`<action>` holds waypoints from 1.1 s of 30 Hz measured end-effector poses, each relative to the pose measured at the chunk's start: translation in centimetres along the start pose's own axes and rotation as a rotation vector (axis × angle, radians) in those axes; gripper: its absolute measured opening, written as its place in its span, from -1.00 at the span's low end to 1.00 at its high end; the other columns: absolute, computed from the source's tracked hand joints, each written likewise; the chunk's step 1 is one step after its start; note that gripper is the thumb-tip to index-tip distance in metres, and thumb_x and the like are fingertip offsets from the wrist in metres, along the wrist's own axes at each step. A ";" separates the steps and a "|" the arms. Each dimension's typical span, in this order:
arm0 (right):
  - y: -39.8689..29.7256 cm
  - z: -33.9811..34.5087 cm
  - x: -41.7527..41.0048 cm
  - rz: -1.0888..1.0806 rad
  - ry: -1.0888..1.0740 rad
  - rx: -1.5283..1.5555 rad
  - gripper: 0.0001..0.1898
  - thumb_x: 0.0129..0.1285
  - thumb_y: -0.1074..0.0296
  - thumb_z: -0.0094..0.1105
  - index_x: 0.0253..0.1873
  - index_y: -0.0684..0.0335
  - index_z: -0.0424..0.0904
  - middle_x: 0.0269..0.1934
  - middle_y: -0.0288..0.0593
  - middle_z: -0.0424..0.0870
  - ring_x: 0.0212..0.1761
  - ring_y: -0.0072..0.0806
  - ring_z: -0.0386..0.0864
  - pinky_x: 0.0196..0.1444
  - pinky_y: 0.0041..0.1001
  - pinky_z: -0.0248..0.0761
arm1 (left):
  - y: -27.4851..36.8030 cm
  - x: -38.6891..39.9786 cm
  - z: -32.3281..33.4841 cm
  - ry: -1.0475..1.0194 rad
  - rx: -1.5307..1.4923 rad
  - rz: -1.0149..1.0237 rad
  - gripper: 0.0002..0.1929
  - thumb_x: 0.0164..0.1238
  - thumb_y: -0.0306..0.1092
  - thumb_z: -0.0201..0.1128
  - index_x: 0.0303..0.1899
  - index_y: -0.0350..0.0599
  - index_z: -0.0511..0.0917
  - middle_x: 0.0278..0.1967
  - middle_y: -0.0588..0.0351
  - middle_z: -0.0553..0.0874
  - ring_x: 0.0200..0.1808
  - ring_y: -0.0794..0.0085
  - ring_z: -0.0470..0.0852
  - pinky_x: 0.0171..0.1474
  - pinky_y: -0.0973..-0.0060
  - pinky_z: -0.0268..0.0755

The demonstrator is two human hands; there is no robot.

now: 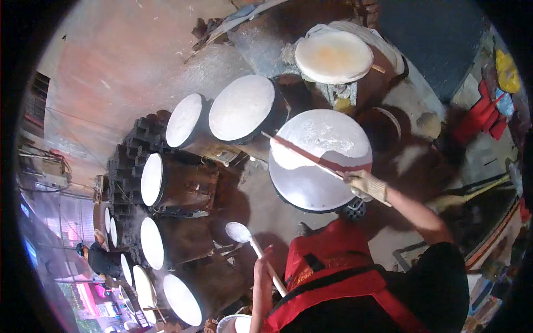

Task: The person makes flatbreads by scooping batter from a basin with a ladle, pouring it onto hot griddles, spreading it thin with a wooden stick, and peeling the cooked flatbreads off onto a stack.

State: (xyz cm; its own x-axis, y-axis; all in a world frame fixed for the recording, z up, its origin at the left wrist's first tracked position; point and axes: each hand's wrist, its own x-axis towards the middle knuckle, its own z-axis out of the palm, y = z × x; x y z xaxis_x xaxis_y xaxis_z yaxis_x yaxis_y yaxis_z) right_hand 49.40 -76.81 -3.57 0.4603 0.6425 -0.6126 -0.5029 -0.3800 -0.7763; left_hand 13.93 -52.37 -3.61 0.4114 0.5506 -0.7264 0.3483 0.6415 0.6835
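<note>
A large round griddle point(310, 193) lies before me, its far part coated with white batter point(333, 131) and its near part showing smooth grey. My right hand point(366, 186), in a knitted work glove, grips a long thin wooden stick point(306, 155) that slants across the griddle; whether its edge touches the batter I cannot tell. In my left hand point(263, 260) is a ladle point(238, 232) with a round pale bowl and a long handle, held left of my red apron point(329, 260). At the bottom edge stands a bucket point(225, 324) with white contents, partly cut off.
Several white-topped round griddles point(241, 108) curve along the left beside stacked dark briquettes point(125, 166). Beyond my griddle sits a pile of round flatbreads point(333, 56). A co-worker point(104, 260) bends at the far left. Red cloth point(479, 116) lies at right.
</note>
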 end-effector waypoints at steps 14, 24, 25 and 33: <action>4.0 0.3 -6.4 -0.079 -0.139 -0.148 -0.82 0.33 0.26 0.03 -0.19 0.22 0.56 -0.64 -0.40 0.39 -0.63 -0.70 0.35 -0.61 -0.60 0.21 | 2.7 -3.7 0.7 0.029 0.067 -0.162 -0.62 0.19 -0.34 0.18 0.08 -0.07 0.48 -0.47 0.30 0.52 -0.52 0.56 0.48 -0.50 0.59 0.34; 13.2 8.8 -3.5 -0.467 0.588 0.336 -0.61 0.34 0.22 0.08 0.22 0.15 0.44 -0.63 -0.52 0.33 -0.69 -0.78 0.16 -0.67 -0.65 0.04 | 5.7 3.3 -0.5 -0.343 0.387 -0.026 -0.62 0.25 -0.28 0.14 0.09 -0.14 0.51 -0.15 0.27 0.54 -0.21 0.64 0.46 -0.18 0.68 0.30; 13.8 10.1 -2.9 -0.579 0.549 0.154 -0.59 0.34 0.22 0.08 0.26 0.11 0.42 -0.63 -0.53 0.32 -0.69 -0.78 0.15 -0.68 -0.65 0.03 | 6.3 3.9 -0.9 -0.363 0.401 -0.030 -0.62 0.25 -0.28 0.14 0.09 -0.14 0.51 -0.15 0.27 0.54 -0.21 0.64 0.46 -0.18 0.68 0.30; 21.1 20.4 -13.3 0.038 0.565 0.113 -0.56 0.27 0.26 0.14 0.25 0.09 0.42 -0.63 -0.48 0.36 -0.76 -0.72 0.18 -0.73 -0.62 0.04 | 8.7 8.4 -9.1 -0.506 0.407 -0.006 -0.66 0.27 -0.35 0.15 0.06 -0.23 0.50 -0.05 0.17 0.55 -0.03 0.53 0.45 0.06 0.59 0.27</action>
State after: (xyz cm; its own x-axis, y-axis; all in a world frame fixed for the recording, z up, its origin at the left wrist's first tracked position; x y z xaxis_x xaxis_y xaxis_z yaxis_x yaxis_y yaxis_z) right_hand 17.79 -79.82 -8.78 0.7442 0.1626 -0.6479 -0.5875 -0.3022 -0.7507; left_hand 12.80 -37.28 -4.40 0.7197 0.1640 -0.6747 0.6024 0.3355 0.7242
